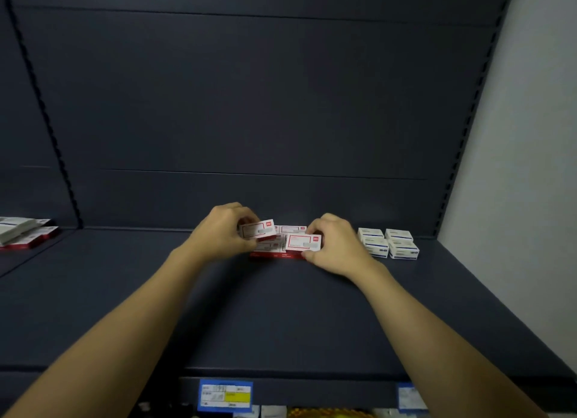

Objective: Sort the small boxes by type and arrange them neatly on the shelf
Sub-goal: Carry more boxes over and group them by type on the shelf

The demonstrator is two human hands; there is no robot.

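Note:
A group of small red-and-white boxes (282,249) lies flat at the back middle of the dark shelf (281,308). My left hand (223,232) grips one red-and-white box (259,229), tilted and lifted above the group. My right hand (335,246) holds another red-and-white box (303,242) over the group's right side; whether it rests on the stack is unclear. To the right, several small white boxes with blue print (388,242) stand stacked in two neat columns, apart from my right hand.
On the neighbouring shelf at far left lie more boxes (25,232), white ones over red ones. A slotted upright (40,105) divides the bays. Price labels (225,395) hang on the shelf's front edge. A pale wall (530,168) bounds the right side.

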